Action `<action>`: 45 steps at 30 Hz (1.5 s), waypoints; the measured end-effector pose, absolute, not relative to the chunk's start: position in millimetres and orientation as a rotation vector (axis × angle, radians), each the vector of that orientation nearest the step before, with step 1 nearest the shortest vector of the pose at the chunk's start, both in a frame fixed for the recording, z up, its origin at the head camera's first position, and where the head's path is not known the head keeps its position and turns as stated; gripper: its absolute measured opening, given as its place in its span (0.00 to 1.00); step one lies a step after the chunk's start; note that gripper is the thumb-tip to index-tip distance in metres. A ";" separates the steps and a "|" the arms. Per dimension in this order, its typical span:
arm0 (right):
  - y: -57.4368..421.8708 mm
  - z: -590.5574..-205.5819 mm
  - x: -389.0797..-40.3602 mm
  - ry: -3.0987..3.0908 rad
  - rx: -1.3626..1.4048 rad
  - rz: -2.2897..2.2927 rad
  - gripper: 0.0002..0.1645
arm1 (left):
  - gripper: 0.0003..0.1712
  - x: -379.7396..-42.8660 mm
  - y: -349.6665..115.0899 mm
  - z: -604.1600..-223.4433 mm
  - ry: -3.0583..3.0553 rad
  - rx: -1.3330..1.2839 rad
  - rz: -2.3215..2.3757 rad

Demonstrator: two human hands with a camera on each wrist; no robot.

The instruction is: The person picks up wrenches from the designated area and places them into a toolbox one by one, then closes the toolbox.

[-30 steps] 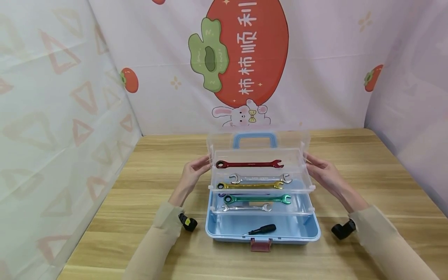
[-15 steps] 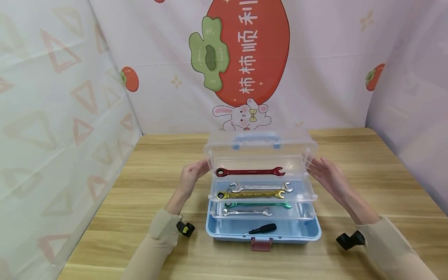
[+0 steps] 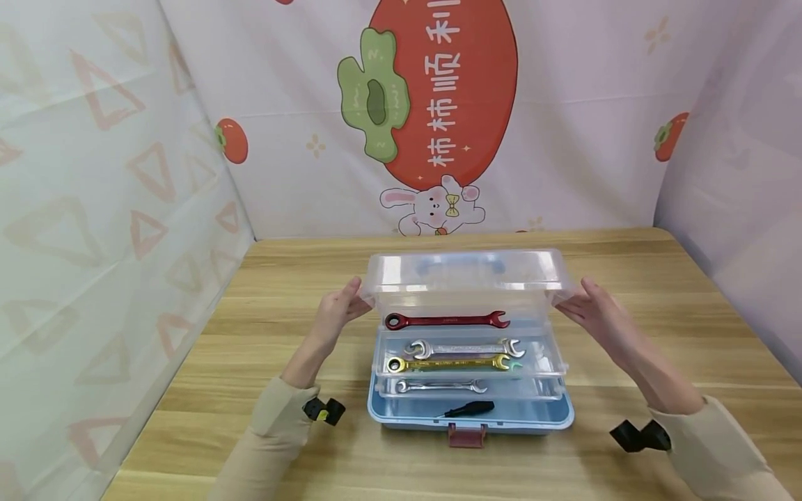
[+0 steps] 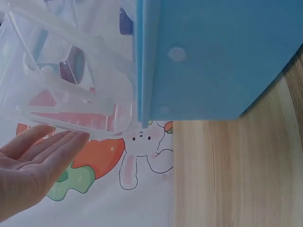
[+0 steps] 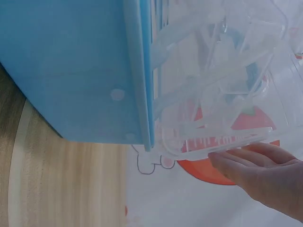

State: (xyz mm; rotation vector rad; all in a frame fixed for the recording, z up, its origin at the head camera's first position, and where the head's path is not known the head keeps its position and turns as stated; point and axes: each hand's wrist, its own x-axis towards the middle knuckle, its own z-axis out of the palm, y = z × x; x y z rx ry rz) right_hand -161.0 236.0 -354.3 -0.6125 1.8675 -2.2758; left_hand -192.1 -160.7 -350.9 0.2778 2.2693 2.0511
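Note:
A blue toolbox (image 3: pixel 407 423) stands on the table, its clear lid (image 3: pixel 470 278) tilted partway over the raised clear trays. My left hand (image 3: pixel 331 320) is at the lid's left end, fingers straight against its back edge; in the left wrist view they reach flat to the clear plastic. On the other side my right hand (image 3: pixel 601 320) does the same with extended fingers. In the trays lie a red wrench (image 3: pixel 446 321), a silver wrench (image 3: pixel 466 348), a gold wrench (image 3: pixel 451 364) and a small silver wrench (image 3: pixel 441 386). A green wrench is mostly hidden behind the gold one.
A black-handled screwdriver (image 3: pixel 471 409) lies in the box's bottom. A dark red latch (image 3: pixel 466 436) hangs at the front. The wooden table (image 3: pixel 263 299) ends at a printed cloth backdrop (image 3: pixel 301 188), with cloth walls at both sides.
The lid has swung forward and down from standing upright, both hands moving with it. The trays have tilted down and toward the front, and the green wrench has gone mostly behind the gold one.

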 end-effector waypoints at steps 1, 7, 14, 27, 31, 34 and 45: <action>236.0 -353.1 -159.5 1.881 -0.577 -2.272 0.22 | 0.34 -191.1 -161.1 -349.2 2.276 0.274 2.035; 235.2 -345.8 -150.0 2.084 -0.396 -2.120 0.30 | 0.29 -184.0 -163.2 -342.0 2.296 0.250 1.948; 235.7 -338.1 -137.4 2.451 -0.186 -1.712 0.32 | 0.28 -174.4 -171.3 -342.3 2.293 0.339 1.860; 239.3 -338.6 -111.4 2.528 -0.173 -1.462 0.32 | 0.25 -151.0 -179.7 -353.7 2.309 0.459 1.763; 238.4 -341.2 -106.3 2.515 -0.185 -1.470 0.34 | 0.27 -146.4 -181.9 -358.5 2.285 0.492 1.772; 237.0 -343.7 -102.8 2.476 -0.206 -1.522 0.35 | 0.28 -142.8 -183.9 -361.6 2.225 0.519 1.807; 237.8 -359.5 -89.8 2.370 -0.365 -1.723 0.37 | 0.32 -132.9 -187.2 -380.2 2.132 0.734 1.892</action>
